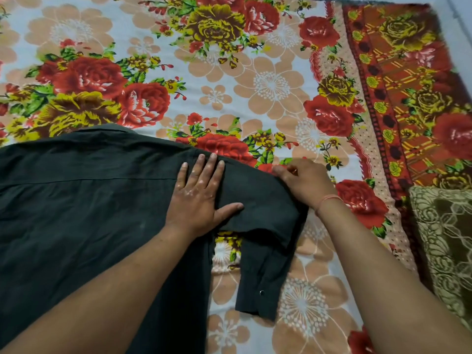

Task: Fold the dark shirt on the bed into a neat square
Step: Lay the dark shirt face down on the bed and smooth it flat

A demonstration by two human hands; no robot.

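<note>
Fingers (204, 164) of my left hand (199, 198) press flat, spread on the dark shirt (89, 200); right hand (304, 180) pinches the sleeve fold (258, 190) on the bed (268, 80).

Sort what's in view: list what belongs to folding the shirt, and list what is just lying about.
Belongs to the job:
- dark shirt, spread flat
- its sleeve, bent down at the elbow
- left hand, pressed flat on the shoulder
- right hand, at the sleeve's fold

Just lying about:
- floral bedsheet underneath
- olive patterned cloth at the right edge
</note>
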